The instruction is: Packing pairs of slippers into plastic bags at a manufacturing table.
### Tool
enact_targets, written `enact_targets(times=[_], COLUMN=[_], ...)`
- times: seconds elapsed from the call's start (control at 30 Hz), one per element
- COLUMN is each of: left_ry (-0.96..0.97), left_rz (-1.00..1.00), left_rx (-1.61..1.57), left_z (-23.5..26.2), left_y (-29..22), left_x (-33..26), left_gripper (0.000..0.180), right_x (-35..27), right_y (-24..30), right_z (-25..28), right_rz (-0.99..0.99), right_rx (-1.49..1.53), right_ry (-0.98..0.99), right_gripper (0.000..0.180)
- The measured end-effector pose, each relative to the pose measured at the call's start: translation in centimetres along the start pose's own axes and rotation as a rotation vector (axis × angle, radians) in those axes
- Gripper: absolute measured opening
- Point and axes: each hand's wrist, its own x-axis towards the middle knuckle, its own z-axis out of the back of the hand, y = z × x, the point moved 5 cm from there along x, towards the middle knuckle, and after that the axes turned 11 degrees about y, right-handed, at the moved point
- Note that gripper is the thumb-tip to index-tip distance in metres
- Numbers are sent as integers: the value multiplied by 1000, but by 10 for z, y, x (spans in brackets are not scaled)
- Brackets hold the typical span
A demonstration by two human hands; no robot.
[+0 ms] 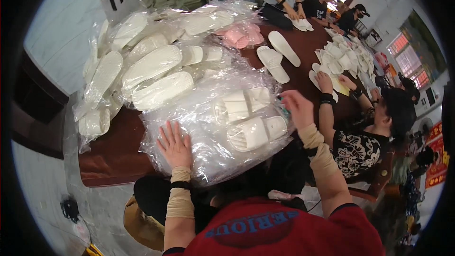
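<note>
already, bagged slippers point(151, 66) fill upper left; upper-centre pair point(272, 60) lies unbagged. left hand point(176, 148) rests spread on plastic point(208, 154); right hand point(299, 109) curls, pinch unclear.

The right grip point(299, 106) mostly hides a small green item point(285, 110).

The counter point(113, 159) is reddish brown; on its left lies a heap of bagged white slippers point(151, 66); pink slippers point(238, 37) lie at the heap's right edge; a loose white pair point(272, 60) lies farther right; clear plastic bags point(204, 156) spread over the near edge, two white slippers point(249, 134) inside or on top, I cannot tell which; white pieces point(337, 60) pile up beyond.
</note>
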Motion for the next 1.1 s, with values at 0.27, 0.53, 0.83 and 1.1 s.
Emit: enact_targets(times=[0.27,0.53,0.83,1.1], left_ry=[-13,1,18,19], left_rz=[-36,-24,-21,-20], left_rx=[29,52,72,86], left_z=[-5,-6,-6,-5], left_y=[-5,-5,-11,-5], left_x=[3,3,4,4], left_gripper=[60,59,58,58], right_x=[13,18,29,28], right_y=[-95,-90,-168,-98], right_z=[31,15,90,64], right_rz=[-220,163,-202,-147], right_rx=[-290,-496,64,-226], right_ry=[316,404,-52,-96], right_gripper=[37,35,13,21])
